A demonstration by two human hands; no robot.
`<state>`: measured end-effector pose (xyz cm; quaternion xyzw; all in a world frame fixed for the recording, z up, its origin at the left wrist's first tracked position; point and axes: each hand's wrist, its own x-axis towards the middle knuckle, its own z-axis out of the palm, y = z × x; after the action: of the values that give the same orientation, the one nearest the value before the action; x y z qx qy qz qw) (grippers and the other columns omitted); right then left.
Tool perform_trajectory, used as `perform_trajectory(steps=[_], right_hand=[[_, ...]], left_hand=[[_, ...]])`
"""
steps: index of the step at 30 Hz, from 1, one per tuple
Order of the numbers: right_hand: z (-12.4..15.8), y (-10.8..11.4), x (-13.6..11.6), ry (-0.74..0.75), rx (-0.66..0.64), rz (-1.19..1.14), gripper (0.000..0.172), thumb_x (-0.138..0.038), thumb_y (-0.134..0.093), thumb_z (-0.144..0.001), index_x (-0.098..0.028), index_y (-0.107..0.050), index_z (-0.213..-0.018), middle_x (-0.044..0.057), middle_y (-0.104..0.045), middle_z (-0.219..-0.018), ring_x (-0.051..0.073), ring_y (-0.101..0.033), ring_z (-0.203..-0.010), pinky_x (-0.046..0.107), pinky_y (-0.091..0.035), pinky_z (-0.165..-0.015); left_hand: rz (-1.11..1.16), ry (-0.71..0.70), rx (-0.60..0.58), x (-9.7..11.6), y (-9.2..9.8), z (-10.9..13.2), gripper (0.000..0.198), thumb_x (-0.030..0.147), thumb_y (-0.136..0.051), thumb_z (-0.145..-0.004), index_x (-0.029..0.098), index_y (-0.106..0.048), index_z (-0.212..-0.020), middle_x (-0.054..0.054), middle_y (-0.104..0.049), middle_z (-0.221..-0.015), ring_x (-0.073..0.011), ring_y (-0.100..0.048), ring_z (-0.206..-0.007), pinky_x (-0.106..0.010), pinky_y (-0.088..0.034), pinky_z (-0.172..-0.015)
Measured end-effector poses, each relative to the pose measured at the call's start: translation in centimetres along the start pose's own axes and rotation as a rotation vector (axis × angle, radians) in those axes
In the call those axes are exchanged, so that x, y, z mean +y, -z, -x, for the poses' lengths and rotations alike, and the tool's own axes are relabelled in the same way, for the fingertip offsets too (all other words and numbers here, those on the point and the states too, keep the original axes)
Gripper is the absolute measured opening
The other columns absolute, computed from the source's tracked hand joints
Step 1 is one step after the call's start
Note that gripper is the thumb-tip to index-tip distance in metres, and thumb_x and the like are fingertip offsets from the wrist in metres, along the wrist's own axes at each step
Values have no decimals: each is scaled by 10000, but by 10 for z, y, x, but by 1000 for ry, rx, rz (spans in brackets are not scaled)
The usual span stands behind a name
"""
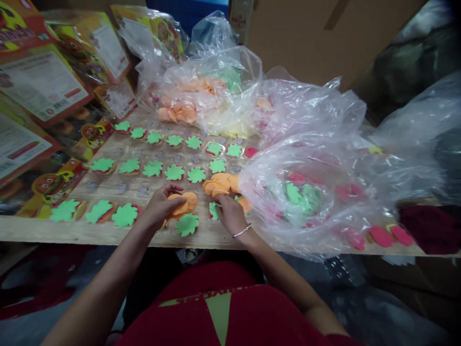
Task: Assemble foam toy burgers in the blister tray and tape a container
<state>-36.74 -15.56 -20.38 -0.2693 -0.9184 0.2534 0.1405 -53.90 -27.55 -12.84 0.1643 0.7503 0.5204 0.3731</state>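
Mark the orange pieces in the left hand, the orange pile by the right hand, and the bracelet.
Orange pieces (pixel 188 204) in the left hand (pixel 161 205): head view, on their upward face.
Orange pile (pixel 220 183) by the right hand (pixel 232 215): head view, on its middle.
Bracelet (pixel 242 231): head view, on the visible part of its band.

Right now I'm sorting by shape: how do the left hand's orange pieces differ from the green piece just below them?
The orange pieces have rounded outlines; the green piece is jagged-edged. The left hand holds the orange pieces; the green piece lies unheld. Both look unpatterned.
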Motion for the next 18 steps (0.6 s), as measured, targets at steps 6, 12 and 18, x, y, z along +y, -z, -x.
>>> perform_trajectory(steps=[6, 12, 18], right_hand=[[3, -3, 7, -47, 283, 22, 239, -229, -564, -860, -130, -532, -1074, 133, -544, -1063, 255, -495, -1032, 370, -447, -891], [-9, 4, 17, -62, 201, -118, 272, -186, -531, -862, -152, -548, -1131, 112, -551, -1099, 234, -517, -1026, 348, -446, -874], [-16, 15, 20, -160, 239, -471, 100, -241, -569, -819, -190, -560, -904, 23, -594, -890, 162, -564, -811, 278, -457, -742]], left_hand=[[-16, 45, -115, -8, -6, 1, 495, 331, -733, -502, 188, -510, -920, 33, -576, -723, -134, -555, -550, -228, -439, -471], [108, 84, -333, -19, -45, 2, 416, 264, -711, -523, 171, -532, -887, 46, -563, -721, -103, -534, -572, -214, -411, -535], [-219, -181, -183, -37, -75, -19, 202, 221, -610, -573, 171, -540, -757, 15, -580, -720, -158, -548, -655, -285, -430, -629]])
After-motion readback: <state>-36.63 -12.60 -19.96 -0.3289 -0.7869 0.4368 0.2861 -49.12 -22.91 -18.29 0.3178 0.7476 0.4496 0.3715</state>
